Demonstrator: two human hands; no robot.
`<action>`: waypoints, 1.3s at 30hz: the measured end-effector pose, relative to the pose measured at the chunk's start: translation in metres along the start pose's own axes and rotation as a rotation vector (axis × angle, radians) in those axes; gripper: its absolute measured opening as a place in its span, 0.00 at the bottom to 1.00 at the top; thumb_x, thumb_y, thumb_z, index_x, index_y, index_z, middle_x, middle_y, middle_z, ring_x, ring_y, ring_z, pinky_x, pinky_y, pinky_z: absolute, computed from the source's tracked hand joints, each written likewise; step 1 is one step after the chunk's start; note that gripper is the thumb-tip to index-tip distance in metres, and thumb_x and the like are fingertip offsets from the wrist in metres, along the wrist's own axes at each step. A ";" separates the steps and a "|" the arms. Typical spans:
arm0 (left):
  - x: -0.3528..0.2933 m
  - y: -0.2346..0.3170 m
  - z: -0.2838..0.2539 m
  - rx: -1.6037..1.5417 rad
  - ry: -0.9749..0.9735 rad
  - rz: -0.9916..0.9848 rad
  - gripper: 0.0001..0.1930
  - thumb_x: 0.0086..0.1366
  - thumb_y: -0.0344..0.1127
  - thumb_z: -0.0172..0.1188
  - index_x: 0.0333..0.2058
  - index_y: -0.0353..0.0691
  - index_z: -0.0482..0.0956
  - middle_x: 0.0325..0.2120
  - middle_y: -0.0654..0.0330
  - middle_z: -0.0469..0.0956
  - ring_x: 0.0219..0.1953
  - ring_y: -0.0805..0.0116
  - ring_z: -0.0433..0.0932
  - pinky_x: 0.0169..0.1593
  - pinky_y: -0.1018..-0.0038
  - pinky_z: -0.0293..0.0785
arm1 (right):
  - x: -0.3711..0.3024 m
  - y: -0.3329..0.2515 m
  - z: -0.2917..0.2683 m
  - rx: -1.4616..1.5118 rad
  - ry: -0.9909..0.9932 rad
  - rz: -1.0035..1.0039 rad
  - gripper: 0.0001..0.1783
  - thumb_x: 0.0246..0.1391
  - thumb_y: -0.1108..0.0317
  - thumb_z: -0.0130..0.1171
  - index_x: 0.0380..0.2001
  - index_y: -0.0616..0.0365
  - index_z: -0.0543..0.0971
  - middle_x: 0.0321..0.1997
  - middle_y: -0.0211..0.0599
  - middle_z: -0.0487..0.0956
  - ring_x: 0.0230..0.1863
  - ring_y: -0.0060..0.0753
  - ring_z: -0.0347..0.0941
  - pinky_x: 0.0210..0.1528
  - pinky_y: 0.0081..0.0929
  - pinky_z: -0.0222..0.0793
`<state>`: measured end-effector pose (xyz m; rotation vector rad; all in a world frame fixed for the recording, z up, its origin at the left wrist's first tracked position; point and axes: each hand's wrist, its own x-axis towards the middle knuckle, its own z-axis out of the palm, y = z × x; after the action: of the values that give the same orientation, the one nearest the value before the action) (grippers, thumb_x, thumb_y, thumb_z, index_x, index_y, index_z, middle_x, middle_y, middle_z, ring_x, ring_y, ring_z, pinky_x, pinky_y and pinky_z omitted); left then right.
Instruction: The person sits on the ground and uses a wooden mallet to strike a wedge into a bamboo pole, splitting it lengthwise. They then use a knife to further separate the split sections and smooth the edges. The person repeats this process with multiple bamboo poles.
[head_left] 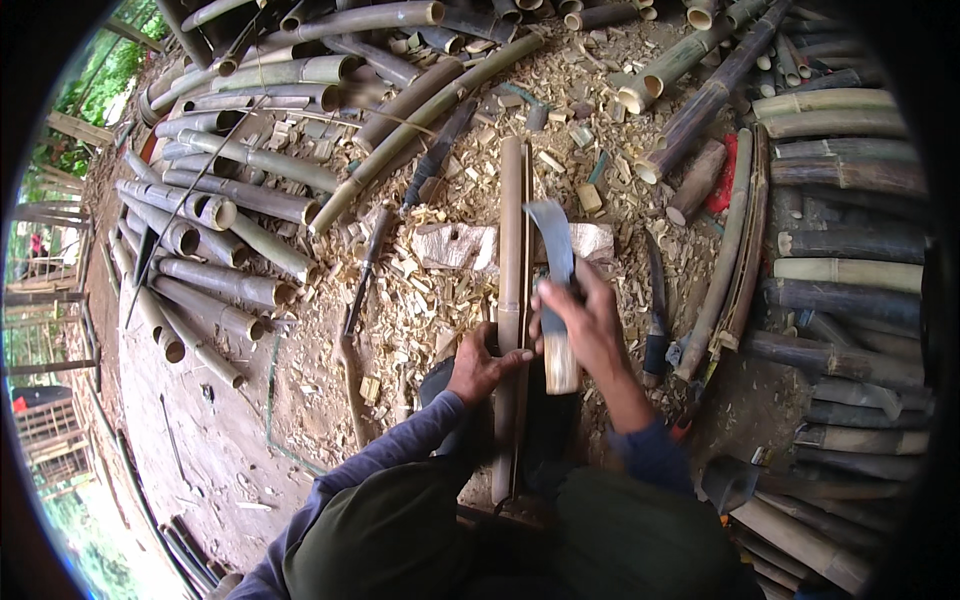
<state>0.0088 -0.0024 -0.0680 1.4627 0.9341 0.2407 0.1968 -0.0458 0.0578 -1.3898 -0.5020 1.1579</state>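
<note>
A tan bamboo pole [510, 230] stretches away from between my knees, lying over a pale wooden block [455, 246]. A dark lengthwise gap shows along its right side. My left hand [482, 364] wraps the near half of the pole, thumb across its top. In my right hand [590, 318] is a chopping tool [556, 240] with a broad grey blade and a pale wooden handle end. Its blade points away from me, just right of the pole. Whether the blade touches the pole I cannot tell.
Wood chips [420, 290] cover the ground around the block. Cut bamboo lengths [220, 285] lie piled at the left, with more stacked bamboo [850, 245] at the right. A dark-handled long knife [657, 310] lies right of my right hand, and a thin stick [350, 380] lies left.
</note>
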 end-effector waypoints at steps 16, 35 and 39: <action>-0.003 0.013 0.006 0.248 0.127 -0.048 0.42 0.43 0.57 0.84 0.44 0.31 0.73 0.37 0.45 0.81 0.40 0.52 0.82 0.46 0.59 0.78 | -0.086 0.038 -0.006 0.099 0.015 0.352 0.19 0.64 0.63 0.56 0.54 0.61 0.72 0.32 0.37 0.79 0.20 0.29 0.77 0.19 0.29 0.76; 0.001 0.015 0.001 0.387 0.093 -0.054 0.44 0.45 0.58 0.82 0.48 0.30 0.71 0.36 0.42 0.80 0.40 0.46 0.82 0.47 0.56 0.77 | 0.049 0.013 -0.017 0.038 0.037 0.136 0.15 0.60 0.66 0.61 0.45 0.65 0.78 0.25 0.38 0.80 0.16 0.32 0.76 0.15 0.29 0.75; -0.004 0.017 0.005 0.469 0.050 -0.053 0.46 0.49 0.55 0.81 0.55 0.28 0.68 0.43 0.42 0.81 0.49 0.48 0.81 0.53 0.60 0.76 | 0.111 -0.013 -0.030 -0.019 0.133 0.039 0.16 0.61 0.63 0.60 0.47 0.62 0.76 0.28 0.40 0.81 0.16 0.33 0.77 0.14 0.31 0.78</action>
<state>0.0165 -0.0059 -0.0515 1.8627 1.1177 0.0167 0.2724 0.0359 0.0261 -1.4876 -0.3933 1.0856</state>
